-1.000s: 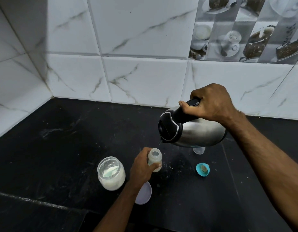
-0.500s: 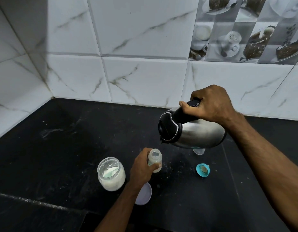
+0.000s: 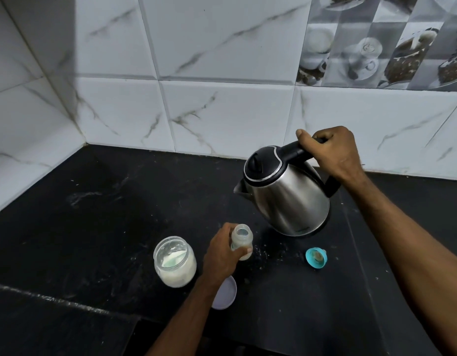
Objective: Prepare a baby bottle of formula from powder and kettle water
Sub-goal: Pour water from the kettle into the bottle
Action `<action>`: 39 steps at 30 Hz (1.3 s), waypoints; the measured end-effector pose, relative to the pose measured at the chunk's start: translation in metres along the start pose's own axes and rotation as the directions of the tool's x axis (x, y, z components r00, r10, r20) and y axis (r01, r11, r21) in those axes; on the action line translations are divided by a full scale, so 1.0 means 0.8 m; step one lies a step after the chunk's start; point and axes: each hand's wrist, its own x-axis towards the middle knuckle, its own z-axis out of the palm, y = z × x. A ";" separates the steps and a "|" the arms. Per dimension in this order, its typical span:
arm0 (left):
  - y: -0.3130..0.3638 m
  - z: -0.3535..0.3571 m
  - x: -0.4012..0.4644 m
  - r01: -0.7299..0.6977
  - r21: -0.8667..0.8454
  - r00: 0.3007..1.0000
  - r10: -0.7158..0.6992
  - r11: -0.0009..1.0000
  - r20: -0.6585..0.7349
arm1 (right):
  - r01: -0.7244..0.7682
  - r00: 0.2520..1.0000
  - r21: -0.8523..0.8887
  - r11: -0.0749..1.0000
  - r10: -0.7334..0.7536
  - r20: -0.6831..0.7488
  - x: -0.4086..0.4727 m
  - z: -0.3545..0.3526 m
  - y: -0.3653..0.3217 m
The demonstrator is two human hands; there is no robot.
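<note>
Now the 1 kettle (image 3: 286, 194) is tipped back almost upright, close above the black counter (image 3: 93, 214). 1 jar (image 3: 175, 262) of powder stands left of 1 open bottle (image 3: 242, 241). 1 blue cap (image 3: 316, 257) lies right. Right hand (image 3: 332, 152) wraps the handle; left hand (image 3: 222, 255) fingers curl around the bottle.
</note>
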 end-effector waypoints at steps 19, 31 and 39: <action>0.003 0.001 -0.002 0.052 0.052 0.999 -0.052 0.997 -0.007 | -0.207 0.976 0.359 0.910 0.216 0.014 0.010 0.157 0.006; 0.010 -0.001 -0.005 0.102 0.100 0.995 -0.102 0.990 -0.006 | -0.260 0.964 0.444 0.857 0.257 0.069 -0.001 0.225 0.004; 0.011 -0.001 -0.007 0.094 0.112 0.996 -0.093 0.989 -0.009 | -0.270 0.960 0.457 0.848 0.271 0.064 -0.006 0.234 0.015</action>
